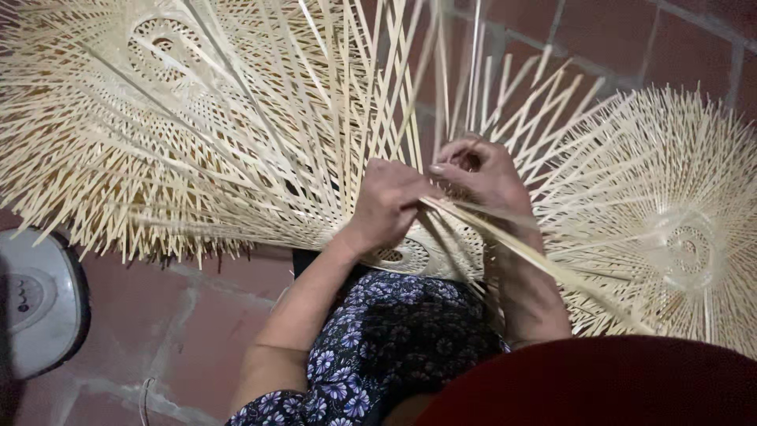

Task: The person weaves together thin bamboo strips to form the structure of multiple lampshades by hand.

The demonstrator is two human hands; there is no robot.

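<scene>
Your left hand is closed on the pale, half-woven bamboo-strip piece on your lap, while your right hand, just beside it, pinches the long flat strip running down-right past your right wrist.

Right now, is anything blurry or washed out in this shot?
Head view: the bamboo strips crossing nearest the camera are soft; the left hand and right hand are fairly sharp; the right woven piece looks pale and slightly washed out; lighting is even.
</scene>
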